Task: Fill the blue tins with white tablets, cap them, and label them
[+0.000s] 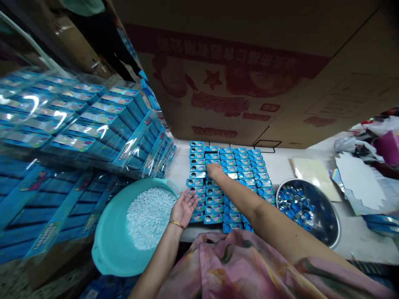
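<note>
Rows of small blue tins lie side by side on the white table. The left columns show dark or silvery round holes, while those on the right have round blue lids. My right hand reaches down onto the second column, its fingers bunched and pointing into the tins; what they hold, if anything, is hidden. My left hand, wearing a thin gold bracelet, is turned palm up with fingers apart and looks bare. It hovers between the tins' left edge and a turquoise basin of pale tablets.
A steel bowl of blue round caps stands at right. Behind the tins rises a large cardboard box. Plastic-wrapped stacks of blue boxes fill the left. Pale sheets lie far right; another person stands upper left.
</note>
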`<state>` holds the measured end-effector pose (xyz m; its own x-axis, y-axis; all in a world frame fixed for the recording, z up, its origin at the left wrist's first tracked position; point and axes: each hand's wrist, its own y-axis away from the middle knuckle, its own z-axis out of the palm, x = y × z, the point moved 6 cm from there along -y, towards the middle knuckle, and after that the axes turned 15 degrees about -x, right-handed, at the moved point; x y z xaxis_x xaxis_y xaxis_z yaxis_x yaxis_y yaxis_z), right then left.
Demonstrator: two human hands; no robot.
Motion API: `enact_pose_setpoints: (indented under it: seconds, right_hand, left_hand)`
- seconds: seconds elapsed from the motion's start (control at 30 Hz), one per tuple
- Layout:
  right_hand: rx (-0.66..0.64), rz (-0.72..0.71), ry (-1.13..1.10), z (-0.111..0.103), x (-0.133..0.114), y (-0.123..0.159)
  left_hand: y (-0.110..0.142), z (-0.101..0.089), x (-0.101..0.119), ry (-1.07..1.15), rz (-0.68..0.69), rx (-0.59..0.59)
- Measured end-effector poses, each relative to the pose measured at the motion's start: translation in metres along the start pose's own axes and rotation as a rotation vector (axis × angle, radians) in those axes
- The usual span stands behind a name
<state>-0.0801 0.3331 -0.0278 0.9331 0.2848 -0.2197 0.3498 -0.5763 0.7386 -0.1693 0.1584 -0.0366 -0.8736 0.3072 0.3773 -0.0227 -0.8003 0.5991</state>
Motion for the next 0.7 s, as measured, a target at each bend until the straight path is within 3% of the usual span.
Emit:
enact_pose_setpoints:
  seconds: [0.07, 0.13, 0.2, 0.27, 0.3, 0.37, 0.4, 0.47, 0.5, 0.7]
  right_hand:
    - [0.057, -0.059, -0.006, 0.005, 0.013, 0.022]
    - [0.176, -0.11, -0.045, 0.016, 0.051, 0.051]
    - [0.543, -0.087, -0.222, 0.025, 0.12, 0.094]
    - [0.775, 0.226, -0.369, 0.056, 0.212, 0.139]
    - [0.788, 0.443, -0.428, 0.079, 0.256, 0.159]
    - [0.594, 0.847, -0.573, 0.135, 0.324, 0.192]
    - [0.449, 0.935, -0.659, 0.161, 0.342, 0.2]
    - [0.248, 0.996, -0.762, 0.196, 0.355, 0.204]
    - [0.213, 0.989, -0.782, 0.203, 0.355, 0.201]
    - [0.384, 0.89, -0.764, 0.181, 0.343, 0.174]
  left_hand:
    - [0.005, -0.003, 0.0, -0.015, -0.003, 0.005]
    - [0.01, -0.008, 0.0, -0.027, -0.007, 0.001]
    - [0.016, -0.014, -0.002, -0.044, -0.024, -0.007]
    - [0.02, -0.018, -0.009, -0.06, -0.061, -0.019]
    - [0.021, -0.019, -0.014, -0.07, -0.083, -0.027]
    - [0.021, -0.017, -0.023, -0.091, -0.123, -0.061]
    - [0.02, -0.015, -0.027, -0.104, -0.139, -0.08]
    - [0.018, -0.009, -0.034, -0.134, -0.159, -0.1]
    - [0.016, -0.006, -0.037, -0.149, -0.165, -0.101]
    - [0.016, 0.016, -0.045, -0.191, -0.162, -0.084]
